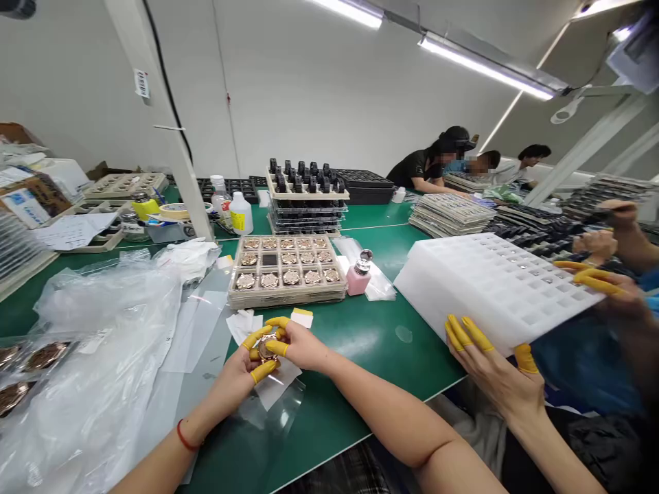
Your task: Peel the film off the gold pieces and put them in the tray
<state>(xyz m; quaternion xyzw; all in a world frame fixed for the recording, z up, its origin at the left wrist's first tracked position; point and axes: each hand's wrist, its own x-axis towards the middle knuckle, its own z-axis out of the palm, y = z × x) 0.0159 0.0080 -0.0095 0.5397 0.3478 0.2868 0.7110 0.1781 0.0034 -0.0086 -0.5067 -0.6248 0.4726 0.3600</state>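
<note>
Between my two hands is a gold-coloured watch head (267,348) without a strap, gripped at its edges. My left hand (234,374) closes on it from the left and below, yellow cots on its fingertips. From the right, my right hand (301,345) pinches it, also in yellow cots, partly covering the watch. White paper (278,385) and clear film lie beneath my hands. Just beyond them a beige tray stack (288,297) holds several similar watch heads in compartments; one compartment in the middle row looks dark, with no watch visible.
A pink pump bottle (357,278) stands right of the tray. Plastic sheeting (108,343) covers the left side. At right, a co-worker's gloved-fingertip hands hold a white foam block (463,281). Behind stand a rack of black rolls (309,194) and a white bottle (241,214).
</note>
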